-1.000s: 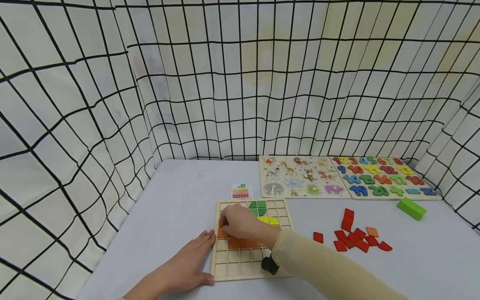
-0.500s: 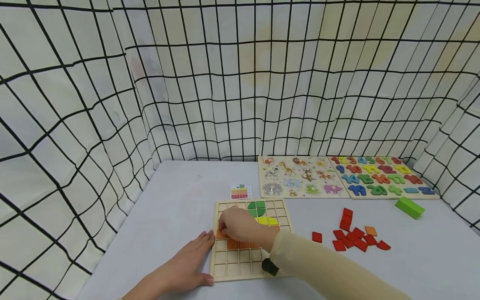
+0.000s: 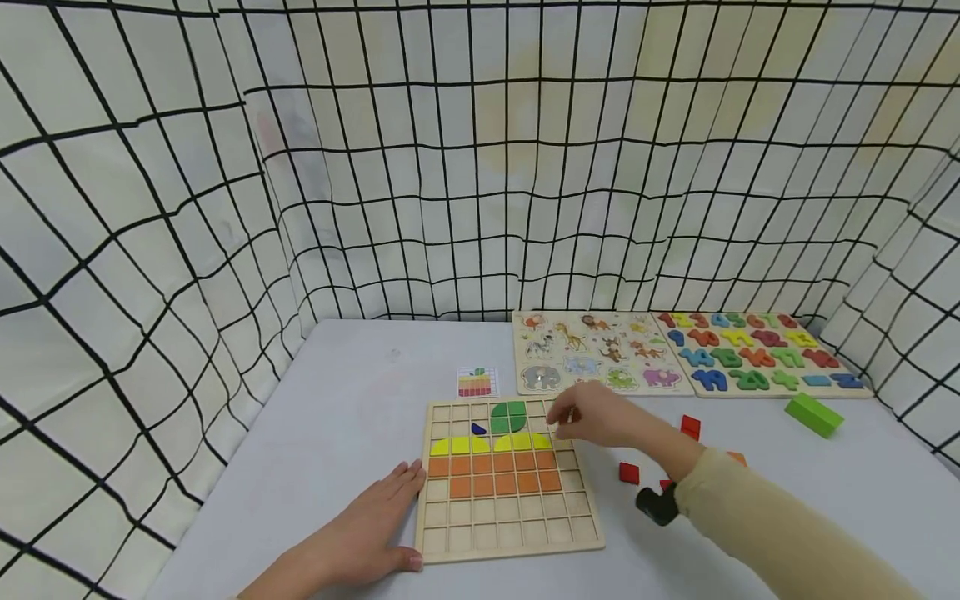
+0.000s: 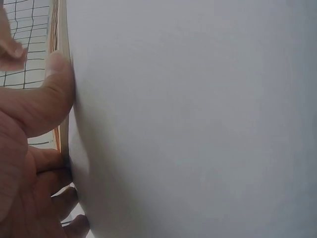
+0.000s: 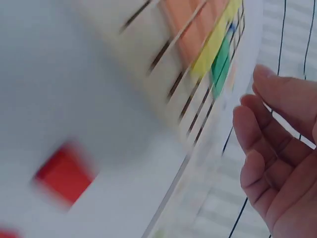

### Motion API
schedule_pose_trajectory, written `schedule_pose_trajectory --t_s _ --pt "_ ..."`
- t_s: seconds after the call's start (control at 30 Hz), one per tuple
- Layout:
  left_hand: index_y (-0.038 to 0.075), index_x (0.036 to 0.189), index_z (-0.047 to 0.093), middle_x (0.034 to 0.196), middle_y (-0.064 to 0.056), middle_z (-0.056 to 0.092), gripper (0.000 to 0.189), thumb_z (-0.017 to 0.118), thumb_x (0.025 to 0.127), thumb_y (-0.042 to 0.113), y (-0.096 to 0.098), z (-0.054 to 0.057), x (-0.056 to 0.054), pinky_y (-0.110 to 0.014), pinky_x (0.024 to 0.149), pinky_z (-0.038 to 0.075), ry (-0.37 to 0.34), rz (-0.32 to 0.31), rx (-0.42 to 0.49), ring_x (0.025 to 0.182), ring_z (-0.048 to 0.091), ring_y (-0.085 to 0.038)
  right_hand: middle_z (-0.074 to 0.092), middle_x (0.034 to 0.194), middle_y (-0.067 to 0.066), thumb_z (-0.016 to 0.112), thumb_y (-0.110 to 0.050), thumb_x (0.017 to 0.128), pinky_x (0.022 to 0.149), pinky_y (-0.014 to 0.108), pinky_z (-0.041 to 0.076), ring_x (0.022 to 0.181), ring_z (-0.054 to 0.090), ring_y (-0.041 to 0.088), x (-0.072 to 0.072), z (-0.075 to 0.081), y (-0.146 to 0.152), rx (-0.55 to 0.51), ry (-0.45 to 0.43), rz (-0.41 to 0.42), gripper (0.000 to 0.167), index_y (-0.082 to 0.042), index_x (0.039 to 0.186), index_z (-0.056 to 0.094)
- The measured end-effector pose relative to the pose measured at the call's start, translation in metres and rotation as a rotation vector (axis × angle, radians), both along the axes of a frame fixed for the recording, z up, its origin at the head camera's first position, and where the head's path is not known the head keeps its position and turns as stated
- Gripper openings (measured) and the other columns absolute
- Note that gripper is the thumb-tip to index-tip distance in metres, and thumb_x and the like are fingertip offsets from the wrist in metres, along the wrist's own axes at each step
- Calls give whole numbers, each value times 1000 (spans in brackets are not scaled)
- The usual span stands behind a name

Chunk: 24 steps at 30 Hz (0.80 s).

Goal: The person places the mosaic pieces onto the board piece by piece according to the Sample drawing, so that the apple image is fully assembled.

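A wooden grid board [image 3: 517, 507] lies on the white table, with orange squares [image 3: 504, 484] in two rows, yellow pieces [image 3: 522, 441] above them, green pieces [image 3: 507, 418] and a small dark blue piece [image 3: 478, 428]. My left hand [image 3: 366, 527] rests on the table with fingers extended, thumb and fingertips at the board's left edge. Over the board's upper right side is my right hand [image 3: 600, 415], fingers loosely bent. Nothing shows between those fingers in the right wrist view, where the hand [image 5: 277, 148] is beside the board.
Red pieces [image 3: 629, 473] and an orange piece [image 3: 737, 458] lie to the right, partly behind the right forearm. Behind the board are a picture card [image 3: 477, 382], an animal puzzle [image 3: 600, 390] and a number puzzle [image 3: 757, 337]. A green block [image 3: 814, 414] sits far right; black netting surrounds the table.
My right hand has left the orange squares at the board's left side and moved right, uncovering the left yellow pieces and the blue piece. The left hand stays at the edge.
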<state>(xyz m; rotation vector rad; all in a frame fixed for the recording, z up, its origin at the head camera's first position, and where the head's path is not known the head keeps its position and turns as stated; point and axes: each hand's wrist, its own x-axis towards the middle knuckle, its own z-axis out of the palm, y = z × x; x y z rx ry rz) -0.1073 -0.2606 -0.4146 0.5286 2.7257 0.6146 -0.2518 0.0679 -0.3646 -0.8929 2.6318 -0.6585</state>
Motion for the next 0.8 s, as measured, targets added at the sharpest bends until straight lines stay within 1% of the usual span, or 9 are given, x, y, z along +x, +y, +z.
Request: schedule_pose_trajectory --t_s 0.13,0.23,0.33,0.4,0.5,0.57,0.63,0.8 --pt "-10 154 33 165 -26 29 103 84 80 40 0 -1 -1 -66 120 25 9 -9 2 155 22 -46 73 96 -1 73 -9 93 74 24 55 85 60 13 -3 -4 72 -7 -47 -115 16 -7 109 76" --pt "-10 154 33 165 -27 28 103 84 80 40 -1 -1 0 -67 120 25 18 -15 6 155 22 -46 74 100 1 73 -9 93 74 23 56 88 62 14 -1 -9 124 3 -46 -183 19 -6 112 75" --pt "-11 154 33 165 -28 28 103 83 80 41 -2 -1 0 -67 120 24 26 -21 7 155 22 -47 73 99 2 74 -9 92 72 21 55 89 63 15 2 -16 168 28 -45 -245 22 -3 113 74" --pt "-11 154 33 165 -28 28 103 83 80 42 -3 -1 1 -67 120 25 30 -24 7 154 22 -48 73 98 2 75 -10 91 72 20 55 89 63 15 3 -20 189 55 -49 -280 24 -1 114 73" --pt "-11 154 33 165 -29 27 103 82 81 42 -4 -1 1 -68 119 24 28 -28 13 154 22 -48 71 95 2 76 -12 90 71 22 55 87 62 15 4 -26 211 96 -77 -325 27 0 113 72" --pt "-11 154 32 165 -28 27 104 82 81 43 -4 -1 1 -68 119 25 25 -30 14 154 22 -48 71 95 1 77 -14 89 71 24 56 87 62 15 4 -29 219 124 -83 -329 27 0 112 72" --pt "-11 154 32 165 -28 27 104 82 81 42 -4 -2 0 -69 119 25 20 -31 15 154 21 -48 70 94 1 78 -14 88 71 24 56 86 61 15 5 -32 223 142 -92 -334 27 -1 111 72" --pt "-10 155 31 165 -27 28 104 83 81 42 -2 -2 -1 -68 119 25 12 -26 7 155 21 -47 67 92 1 79 -10 87 70 23 55 86 59 15 9 -37 225 143 -69 -334 23 -2 106 69"
